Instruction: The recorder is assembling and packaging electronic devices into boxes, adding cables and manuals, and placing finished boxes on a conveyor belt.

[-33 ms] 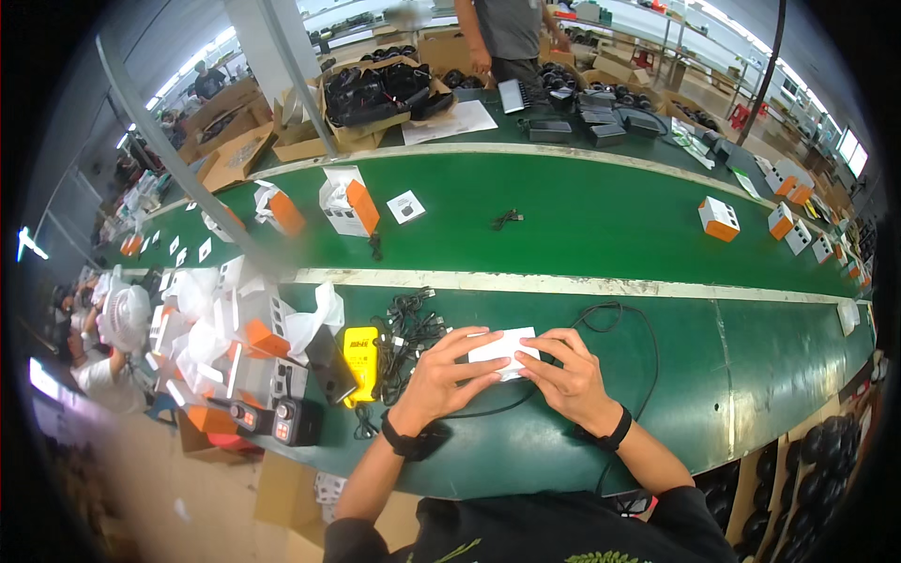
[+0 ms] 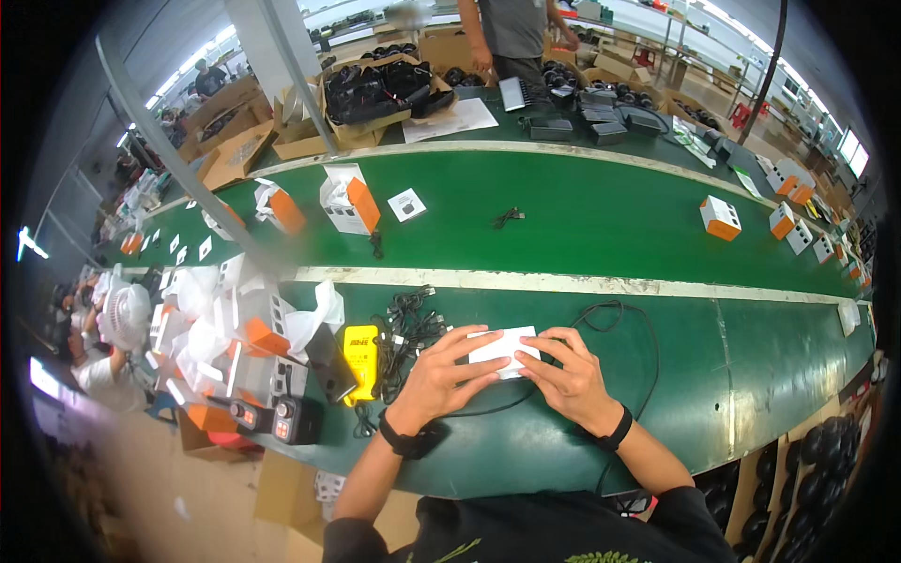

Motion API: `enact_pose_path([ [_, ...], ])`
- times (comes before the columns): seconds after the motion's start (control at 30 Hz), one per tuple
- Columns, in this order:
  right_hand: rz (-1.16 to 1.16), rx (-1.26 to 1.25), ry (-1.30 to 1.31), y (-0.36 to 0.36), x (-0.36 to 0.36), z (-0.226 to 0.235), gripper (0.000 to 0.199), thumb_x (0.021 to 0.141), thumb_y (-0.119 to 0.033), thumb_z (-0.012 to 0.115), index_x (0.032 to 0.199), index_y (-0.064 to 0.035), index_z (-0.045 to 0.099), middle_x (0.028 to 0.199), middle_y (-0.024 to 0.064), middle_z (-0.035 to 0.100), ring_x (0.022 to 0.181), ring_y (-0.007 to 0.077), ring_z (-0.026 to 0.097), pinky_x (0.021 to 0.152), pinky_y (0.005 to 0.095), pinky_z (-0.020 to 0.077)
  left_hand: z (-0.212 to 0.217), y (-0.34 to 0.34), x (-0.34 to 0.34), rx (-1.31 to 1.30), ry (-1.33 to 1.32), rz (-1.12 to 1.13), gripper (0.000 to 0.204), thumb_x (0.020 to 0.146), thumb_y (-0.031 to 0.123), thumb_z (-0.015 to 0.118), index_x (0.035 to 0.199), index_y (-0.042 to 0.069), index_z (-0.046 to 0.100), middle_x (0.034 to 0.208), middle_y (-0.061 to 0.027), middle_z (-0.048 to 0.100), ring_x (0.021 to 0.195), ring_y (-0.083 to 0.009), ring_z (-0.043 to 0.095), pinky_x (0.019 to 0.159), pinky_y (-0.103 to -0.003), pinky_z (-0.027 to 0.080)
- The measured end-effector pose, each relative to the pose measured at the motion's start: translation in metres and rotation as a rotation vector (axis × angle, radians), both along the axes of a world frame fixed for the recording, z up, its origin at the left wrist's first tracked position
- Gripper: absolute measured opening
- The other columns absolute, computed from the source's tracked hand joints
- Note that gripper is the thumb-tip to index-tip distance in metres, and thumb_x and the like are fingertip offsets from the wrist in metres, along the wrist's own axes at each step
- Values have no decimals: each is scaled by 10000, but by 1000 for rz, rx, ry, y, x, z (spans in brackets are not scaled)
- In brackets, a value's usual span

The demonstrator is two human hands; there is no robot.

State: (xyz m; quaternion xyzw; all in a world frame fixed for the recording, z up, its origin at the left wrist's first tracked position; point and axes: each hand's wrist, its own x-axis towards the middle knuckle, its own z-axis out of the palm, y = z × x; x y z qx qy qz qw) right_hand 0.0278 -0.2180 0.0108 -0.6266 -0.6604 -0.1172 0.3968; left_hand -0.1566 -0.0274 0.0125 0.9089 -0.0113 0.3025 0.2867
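Both my hands are closed on a small white box (image 2: 507, 349) just above the near green bench. My left hand (image 2: 441, 380) grips its left end, with the fingers along the far edge and the thumb near the front. My right hand (image 2: 570, 375) holds the right end the same way, its thumb and fingers pressed to the face. The sides and underside of the box are hidden by my fingers. Left of my left hand lie a yellow device (image 2: 360, 361) and a tangle of black cables (image 2: 408, 324). A black cord (image 2: 654, 352) loops around behind my right hand.
White and orange cartons (image 2: 267, 338) with plastic wrapping pile up at left, near two dark devices (image 2: 293, 422). A green belt (image 2: 601, 206) runs beyond a pale rail (image 2: 526, 281), carrying cartons, a white leaflet (image 2: 406, 206) and a small cable (image 2: 508, 219). A person (image 2: 511, 42) stands across.
The person across has shifted slightly to the right. My hands and the white box stay in the same place.
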Motion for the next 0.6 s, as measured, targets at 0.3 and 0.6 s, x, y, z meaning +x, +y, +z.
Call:
enact_pose_path([
  [0.3, 98, -52, -43, -3, 9, 6, 371, 860, -62, 881, 1223, -33, 808, 1403, 84, 744, 1378, 395, 649, 973, 456, 655, 10, 6, 0, 250, 57, -4, 412, 812, 183, 941, 1215, 182, 852, 1466, -87, 730, 1334, -367, 696, 1060, -487, 613],
  [0.6, 172, -77, 57, -2, 16, 0, 306, 899, -20, 831, 1204, -6, 809, 1365, 132, 776, 1346, 302, 712, 1031, 407, 651, 14, 1, 10, 163, 6, -35, 343, 867, 115, 895, 1205, 161, 855, 1365, -83, 769, 1288, -341, 720, 1030, -424, 631],
])
